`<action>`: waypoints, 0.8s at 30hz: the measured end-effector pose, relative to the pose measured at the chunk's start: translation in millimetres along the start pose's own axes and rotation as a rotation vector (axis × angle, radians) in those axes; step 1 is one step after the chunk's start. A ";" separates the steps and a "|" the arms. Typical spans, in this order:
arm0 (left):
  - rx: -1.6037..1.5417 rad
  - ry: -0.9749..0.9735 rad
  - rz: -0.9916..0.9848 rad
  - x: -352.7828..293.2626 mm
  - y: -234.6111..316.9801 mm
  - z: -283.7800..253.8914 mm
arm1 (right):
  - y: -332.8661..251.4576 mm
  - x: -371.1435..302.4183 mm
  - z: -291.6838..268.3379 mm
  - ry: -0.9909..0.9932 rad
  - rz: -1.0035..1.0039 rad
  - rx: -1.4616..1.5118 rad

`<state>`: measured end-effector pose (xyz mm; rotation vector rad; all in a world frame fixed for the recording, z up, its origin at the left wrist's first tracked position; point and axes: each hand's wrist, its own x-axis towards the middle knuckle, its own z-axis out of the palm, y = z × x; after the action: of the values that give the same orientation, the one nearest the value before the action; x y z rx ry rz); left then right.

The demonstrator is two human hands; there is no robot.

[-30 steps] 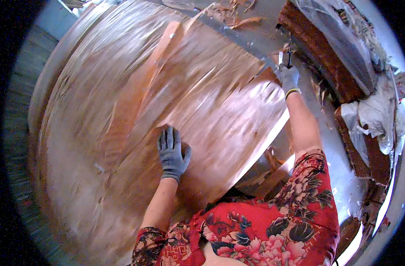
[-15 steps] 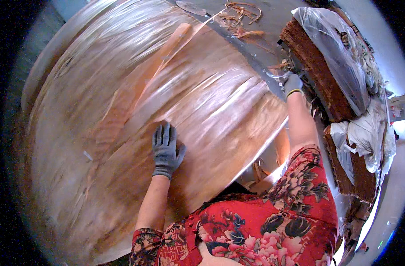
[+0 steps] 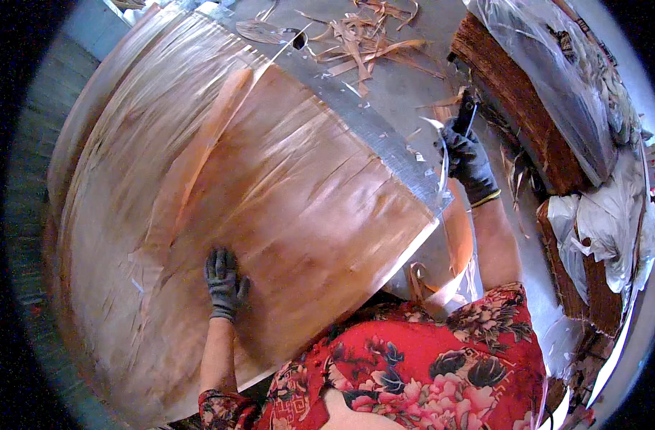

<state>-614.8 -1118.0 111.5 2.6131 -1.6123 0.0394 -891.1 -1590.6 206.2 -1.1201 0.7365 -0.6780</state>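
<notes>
Large, thin brown wood veneer sheets [image 3: 320, 215] lie spread in front of me, glossy and slightly wrinkled. My left hand [image 3: 225, 283], in a grey glove, rests on the top sheet with its fingers stretched out. Beyond the sheet's right edge, my gloved right hand [image 3: 471, 161] is closed around a dark tool with a thin shiny edge [image 3: 466, 107]; its exact kind is unclear. A narrow pale strip [image 3: 444, 158] hangs beside that hand; whether the fingers grip it is hidden. A long orange-brown veneer strip [image 3: 206, 143] lies across the sheet.
Curled veneer scraps [image 3: 360, 46] litter the grey floor at the far side. At the right stand stacks of dark brown veneer [image 3: 517, 104] partly covered with clear plastic [image 3: 550, 79]. A grey metal edge [image 3: 385, 132] runs along the sheet's far right side. More offcuts [image 3: 458, 236] hang near my right forearm.
My view has shifted. My right hand has turned and come away from the sheet's edge, bringing the dark tool into sight. The left hand stays flat, now further left on the sheet.
</notes>
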 end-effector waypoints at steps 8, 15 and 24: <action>-1.561 -0.310 -0.328 129.3 162.4 -63.5 | -24.5 -45.1 56.3 -0.482 0.150 -0.091; -2.065 -0.307 -0.316 163.0 206.8 -98.8 | -9.1 -75.5 95.0 -0.605 0.250 -0.155; -1.866 -0.201 -0.139 152.6 193.7 -143.2 | 18.6 -99.0 98.6 -0.683 0.481 0.236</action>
<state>-717.1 -1330.1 272.3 1.1439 -0.6154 -1.1063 -867.9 -1453.9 231.5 -0.8303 0.3000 0.0434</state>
